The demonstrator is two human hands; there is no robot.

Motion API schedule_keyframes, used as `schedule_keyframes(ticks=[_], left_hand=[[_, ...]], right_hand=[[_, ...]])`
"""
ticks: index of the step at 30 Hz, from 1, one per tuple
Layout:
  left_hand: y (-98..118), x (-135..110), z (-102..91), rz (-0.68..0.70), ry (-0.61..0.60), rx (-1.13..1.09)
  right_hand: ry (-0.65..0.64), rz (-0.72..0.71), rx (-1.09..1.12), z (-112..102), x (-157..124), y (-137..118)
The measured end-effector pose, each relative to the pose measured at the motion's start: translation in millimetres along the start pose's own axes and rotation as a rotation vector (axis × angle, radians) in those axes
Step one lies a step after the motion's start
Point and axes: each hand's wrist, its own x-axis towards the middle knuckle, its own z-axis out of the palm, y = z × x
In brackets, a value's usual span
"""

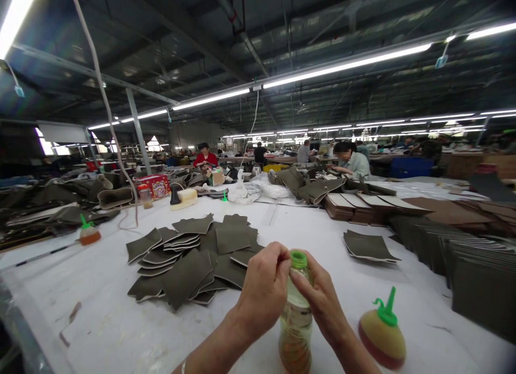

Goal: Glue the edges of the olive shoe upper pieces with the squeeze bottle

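A clear plastic bottle (295,331) with a green neck ring stands upright in front of me, some liquid inside it. My right hand (322,299) is wrapped around its upper part, thumb across the front. Close against the bottle's left side, my left hand (266,282) is closed, fingertips pinched together beside the neck; whatever it holds is hidden. To the right sits a squeeze bottle (382,336) with a green nozzle and amber liquid. Left of my hands lies a loose pile of dark olive leather pieces (187,277).
More dark panels (479,277) stand in a row at the right, near a small stack of pieces (368,246). Brown panels (342,208) lie behind. Another glue bottle (88,231) is at left, and a hanging cord (108,110) reaches the table. Several people work farther back.
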Motion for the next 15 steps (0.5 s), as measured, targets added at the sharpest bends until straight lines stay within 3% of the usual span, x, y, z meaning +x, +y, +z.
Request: schedule_keyframes(ticks=[6, 10, 15], left_hand=[[-2.0, 1.5, -7.6, -0.177, -0.153, -0.570], [-4.3, 0.6, -11.0, -0.185, -0.138, -0.608], [-9.7, -1.4, -6.0, -0.064, -0.043, -0.581]], right_hand=[[-0.019, 0.016, 0.015, 0.9, -1.1, -0.1], [-0.017, 0.010, -0.006, 1.2, -1.0, -0.7], [0.004, 0.026, -0.001, 2.0, -0.6, -0.3]])
